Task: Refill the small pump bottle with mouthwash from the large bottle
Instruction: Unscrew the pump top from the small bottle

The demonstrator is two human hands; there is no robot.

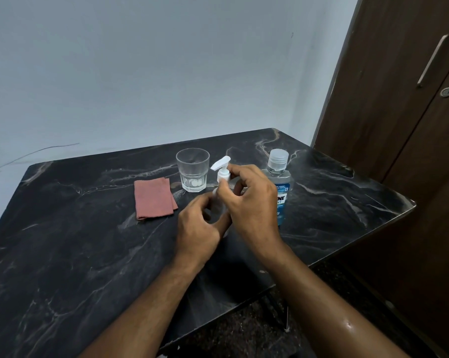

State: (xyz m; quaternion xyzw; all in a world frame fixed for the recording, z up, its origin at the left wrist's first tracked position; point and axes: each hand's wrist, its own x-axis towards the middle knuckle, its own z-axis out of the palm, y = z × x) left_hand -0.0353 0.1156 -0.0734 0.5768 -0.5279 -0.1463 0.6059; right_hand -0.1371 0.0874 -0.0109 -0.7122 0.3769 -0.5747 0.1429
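Note:
The small clear pump bottle [219, 202] stands upright on the black marble table [89, 254], with a white pump head [222, 169] on top. My left hand [198, 228] grips the bottle's body from the left. Fingers of my right hand [249, 197] pinch the white pump collar from the right. The large mouthwash bottle [279, 177], blue liquid with a clear cap on, stands just behind my right hand, partly hidden by it.
An empty clear drinking glass [193, 169] stands behind the pump bottle. A folded pink cloth [154, 197] lies to its left. The table's right edge [373, 228] drops off beside a dark wooden door [399, 125]. A pale wall runs along the back.

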